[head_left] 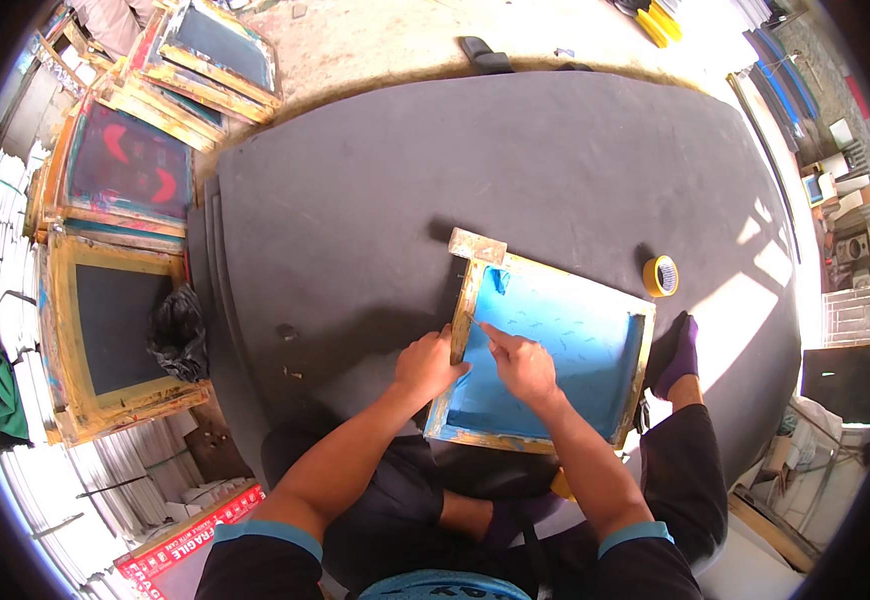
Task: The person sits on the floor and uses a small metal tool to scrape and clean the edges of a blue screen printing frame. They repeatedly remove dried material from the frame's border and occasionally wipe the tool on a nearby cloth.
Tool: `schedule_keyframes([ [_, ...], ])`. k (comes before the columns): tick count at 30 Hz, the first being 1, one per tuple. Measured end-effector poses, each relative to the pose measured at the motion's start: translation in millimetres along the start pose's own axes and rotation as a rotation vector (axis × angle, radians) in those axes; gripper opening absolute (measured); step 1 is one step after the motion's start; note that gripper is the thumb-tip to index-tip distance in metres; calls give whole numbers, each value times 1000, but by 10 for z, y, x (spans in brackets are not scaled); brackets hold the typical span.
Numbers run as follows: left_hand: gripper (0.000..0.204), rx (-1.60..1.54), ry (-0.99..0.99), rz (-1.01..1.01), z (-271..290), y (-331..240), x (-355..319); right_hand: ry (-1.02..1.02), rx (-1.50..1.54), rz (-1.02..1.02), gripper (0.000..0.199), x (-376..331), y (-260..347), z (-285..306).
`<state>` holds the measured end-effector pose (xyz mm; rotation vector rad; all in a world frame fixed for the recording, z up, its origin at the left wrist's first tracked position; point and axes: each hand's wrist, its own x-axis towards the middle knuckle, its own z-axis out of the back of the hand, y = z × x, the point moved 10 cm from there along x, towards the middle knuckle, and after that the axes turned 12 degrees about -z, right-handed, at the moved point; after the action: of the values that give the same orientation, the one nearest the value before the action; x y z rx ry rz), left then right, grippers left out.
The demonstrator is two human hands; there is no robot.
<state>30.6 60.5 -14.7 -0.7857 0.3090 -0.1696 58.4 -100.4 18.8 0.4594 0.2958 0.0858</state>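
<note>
A screen-printing frame (638,375) with worn wooden bars and blue mesh lies tilted in front of me. My left hand (431,366) is closed around its left bar, thumb over the inner edge. Over the mesh, my right hand (525,370) has its fingers curled, the index fingertip against the inside of that same bar; whatever it may pinch is too small to name. At the frame's far left corner sits a wooden block (478,245). Small dark marks dot the blue mesh, and a darker blue patch (498,280) shows near that corner.
I sit on a dark grey mat (355,180) that looks stacked in layers. A yellow tape roll (661,277) lies beyond the frame's right side, near my foot (679,360). More framed screens (130,165) lean at the left, with a black plastic bag (178,333) beside them.
</note>
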Motion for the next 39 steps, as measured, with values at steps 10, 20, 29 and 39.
schedule_keyframes([
  [10, 55, 56, 18, 4, -26, 23, 23, -13, -233, -77, 41, -36, 216, 65],
  [20, 52, 53, 46, -38, -24, 19, 69, 38, -429, -75, 43, -10, 314, -25],
  [29, 48, 40, -27, -58, -30, 47, 89, 163, -101, -91, 45, 89, 79, -139],
  [39, 51, 19, 54, -24, -30, 73, 89, 80, 140, 33, 37, 293, -97, -312],
])
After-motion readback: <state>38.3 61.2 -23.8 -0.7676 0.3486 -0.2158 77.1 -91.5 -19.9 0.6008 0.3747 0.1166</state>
